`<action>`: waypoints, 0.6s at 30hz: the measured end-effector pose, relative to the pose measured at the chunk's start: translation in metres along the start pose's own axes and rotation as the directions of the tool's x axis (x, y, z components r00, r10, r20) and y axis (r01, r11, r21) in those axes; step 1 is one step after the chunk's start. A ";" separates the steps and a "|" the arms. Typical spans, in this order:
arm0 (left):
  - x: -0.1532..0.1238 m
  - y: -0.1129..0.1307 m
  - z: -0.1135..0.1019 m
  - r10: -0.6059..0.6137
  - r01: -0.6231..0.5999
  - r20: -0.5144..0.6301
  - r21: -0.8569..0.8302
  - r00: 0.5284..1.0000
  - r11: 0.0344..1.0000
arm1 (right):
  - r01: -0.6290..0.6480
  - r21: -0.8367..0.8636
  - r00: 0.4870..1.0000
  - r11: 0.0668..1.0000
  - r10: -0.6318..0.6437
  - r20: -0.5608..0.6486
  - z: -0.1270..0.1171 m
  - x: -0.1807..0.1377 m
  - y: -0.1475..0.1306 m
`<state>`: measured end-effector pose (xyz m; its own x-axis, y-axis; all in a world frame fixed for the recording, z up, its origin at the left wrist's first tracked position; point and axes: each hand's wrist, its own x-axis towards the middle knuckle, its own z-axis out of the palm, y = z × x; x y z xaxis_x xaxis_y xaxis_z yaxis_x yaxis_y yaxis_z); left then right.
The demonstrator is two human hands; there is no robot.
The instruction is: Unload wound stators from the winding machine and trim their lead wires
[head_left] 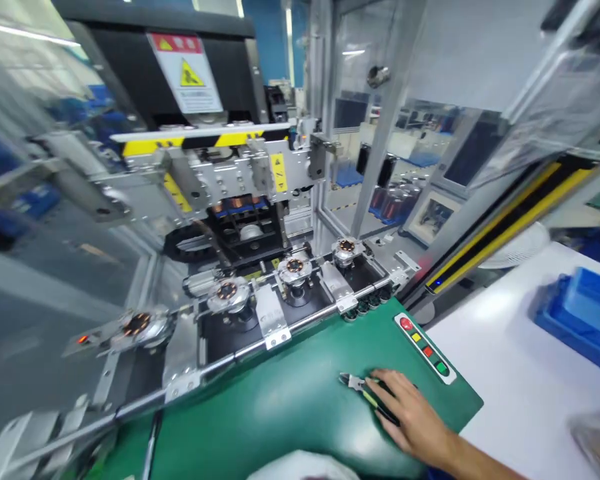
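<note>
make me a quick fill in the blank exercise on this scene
1. The right hand touches pliers lying on the ____ work surface.
2. The control strip near that hand carries ____ buttons.
3. The trays on the white table are ____.
4. The large triangle on the machine's warning sign is ____ and black.

Missing words: green; four; blue; yellow

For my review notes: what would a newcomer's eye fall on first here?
Likely the red-and-white warning sign on the black machine, upper left. Then the row of four copper-coloured rings across the middle, and the right hand over the pliers on the green tabletop, lower right.
</note>
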<state>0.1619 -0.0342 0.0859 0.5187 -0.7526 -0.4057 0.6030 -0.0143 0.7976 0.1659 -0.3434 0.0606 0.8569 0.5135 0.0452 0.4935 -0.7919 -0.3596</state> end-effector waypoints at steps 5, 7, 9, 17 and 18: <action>-0.102 0.030 -0.021 0.111 0.017 -0.507 0.241 0.855 0.970 | 0.116 -0.021 0.960 0.993 -0.118 -0.253 0.030 -0.016 0.017; -0.136 0.059 -0.040 0.332 0.539 -0.829 0.549 0.451 0.639 | 0.180 -0.055 0.938 0.982 -0.188 -0.291 0.031 -0.010 0.019; -0.154 0.090 -0.067 0.478 0.715 -0.830 0.518 0.287 0.469 | 0.274 -0.117 0.898 0.955 -0.297 -0.324 0.028 -0.001 0.019; -0.134 0.135 -0.152 0.378 0.867 -0.833 0.480 0.404 0.131 | 0.370 -0.265 0.816 0.890 -0.448 -0.364 -0.004 0.001 0.020; -0.133 0.135 -0.157 0.337 0.868 -0.841 0.483 0.423 0.114 | 0.362 -0.288 0.813 0.887 -0.451 -0.368 -0.005 -0.004 0.026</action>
<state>0.2694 0.1673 0.1775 0.9323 0.2304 -0.2788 0.2268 -0.9729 -0.0455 0.1764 -0.3680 0.0554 0.5287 0.6531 0.5421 0.7906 -0.6114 -0.0345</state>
